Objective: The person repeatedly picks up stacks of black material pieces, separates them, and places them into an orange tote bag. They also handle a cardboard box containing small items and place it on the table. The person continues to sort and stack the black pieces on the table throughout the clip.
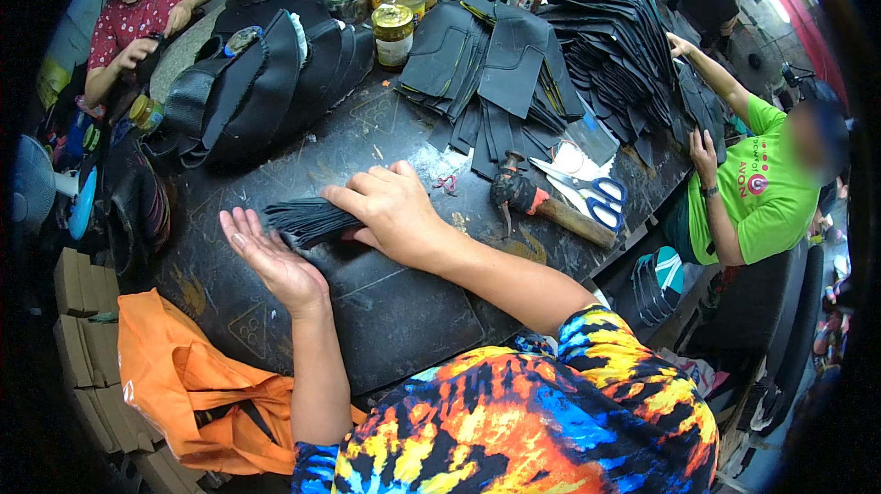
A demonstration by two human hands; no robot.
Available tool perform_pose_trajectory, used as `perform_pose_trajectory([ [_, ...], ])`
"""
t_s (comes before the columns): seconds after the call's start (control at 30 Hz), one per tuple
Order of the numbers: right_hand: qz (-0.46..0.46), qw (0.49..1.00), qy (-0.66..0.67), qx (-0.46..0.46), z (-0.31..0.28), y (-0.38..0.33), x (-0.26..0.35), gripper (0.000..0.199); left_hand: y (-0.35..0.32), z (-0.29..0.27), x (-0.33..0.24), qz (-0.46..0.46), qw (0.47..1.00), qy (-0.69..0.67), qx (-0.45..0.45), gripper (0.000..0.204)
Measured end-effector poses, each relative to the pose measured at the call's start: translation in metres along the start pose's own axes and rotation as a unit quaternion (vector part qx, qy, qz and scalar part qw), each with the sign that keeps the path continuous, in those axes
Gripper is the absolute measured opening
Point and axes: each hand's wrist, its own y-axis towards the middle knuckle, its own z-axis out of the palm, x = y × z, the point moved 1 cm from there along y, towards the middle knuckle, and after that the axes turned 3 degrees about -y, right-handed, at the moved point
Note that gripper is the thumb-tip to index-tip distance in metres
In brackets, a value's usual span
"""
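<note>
A bundle of thin black strips (307,219) lies at the centre of the frame on the bench (385,310), its long axis running left to right. The right hand (390,210) presses flat on the bundle's right end, grip spread. The left hand (271,260) waits palm-up, fingers spread and holding nothing, just below the bundle's left end. A hammer (541,205) and scissors (587,191) lie to the right.
</note>
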Motion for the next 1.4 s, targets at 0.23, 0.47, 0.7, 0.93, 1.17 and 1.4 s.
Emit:
perform_pose_trajectory([
  [0.23, 0.009, 0.994, -0.041, 0.102, 0.005, -0.003, -0.002, 0.066, 0.006, -0.003, 0.006, 0.005, 0.992, 0.065, 0.111, 0.056],
  [0.47, -0.004, 0.993, -0.007, 0.114, 0.004, -0.009, -0.009, 0.067, 0.012, -0.010, 0.016, -0.039, 0.984, 0.079, 0.156, 0.040],
  [0.7, 0.058, 0.984, -0.022, 0.168, -0.015, -0.009, -0.023, 0.063, 0.015, -0.009, 0.013, -0.066, 0.978, 0.092, 0.174, 0.039],
  [0.93, 0.016, 0.994, 0.037, 0.105, -0.009, -0.003, -0.019, 0.056, 0.010, -0.002, 0.001, 0.059, 0.973, 0.061, 0.213, 0.043],
  [1.17, 0.050, 0.993, 0.016, 0.104, -0.007, -0.001, -0.031, 0.058, 0.020, -0.013, 0.006, 0.065, 0.936, 0.275, 0.211, 0.042],
  [1.4, 0.111, 0.978, 0.171, 0.030, 0.003, 0.000, -0.039, 0.065, 0.026, -0.018, 0.008, -0.042, 0.960, 0.109, 0.254, 0.051],
])
